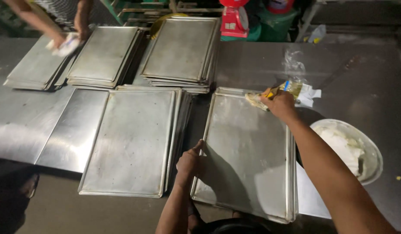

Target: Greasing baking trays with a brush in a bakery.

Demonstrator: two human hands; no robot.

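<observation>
Right hand: the right hand is closed around a greasy crumpled wrapper, pressing it onto the far right corner of the baking tray.
Left hand: the left hand grips the tray's near left rim, thumb on the edge, fingers curled under it.
Baking tray: a shallow rectangular metal tray lying flat on the bench, between the two hands; its surface looks smeared and dull.
Bowl: a metal bowl of white fat sits just right of the tray, under the right forearm.
Tray stack: a stack of trays lies just left of the left hand.
Far stacks: more tray stacks stand at the back of the bench.
Co-worker: another person's hands hold a pale cloth or paper on a far-left tray.
Scale: a red scale stands beyond the bench.
</observation>
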